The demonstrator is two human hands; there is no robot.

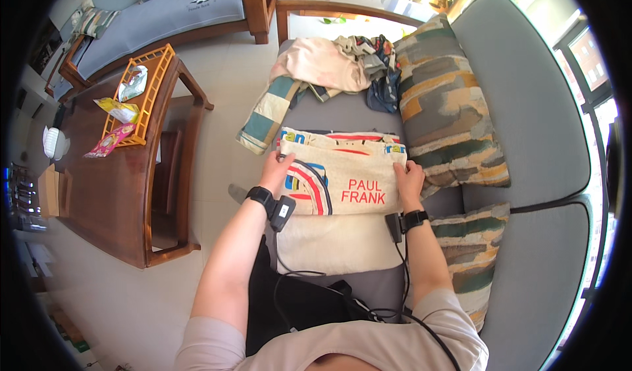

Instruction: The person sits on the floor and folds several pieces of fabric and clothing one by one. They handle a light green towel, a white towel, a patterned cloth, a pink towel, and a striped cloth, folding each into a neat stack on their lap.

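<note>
A cream printed cloth (340, 245) lies on the grey sofa seat before me, its upper part folded over in layers with red lettering and a striped curve showing. My left hand (277, 169) grips the fold at its left edge, the thumb on top. At the right edge my right hand (410, 181) pinches the same fold between thumb and fingers. Both wrists wear black straps with small devices and cables. Beyond the cloth lie a pale pink garment (321, 62), a green-and-cream checked cloth (266, 114) and a dark patterned garment (384, 87), all loosely heaped.
Patterned cushions (449, 109) lean against the grey sofa backrest (528, 94) on the right. To the left stands a brown wooden table (108, 193) with an orange rack (148, 99) holding snack packets. Black cables (380, 311) run across my lap.
</note>
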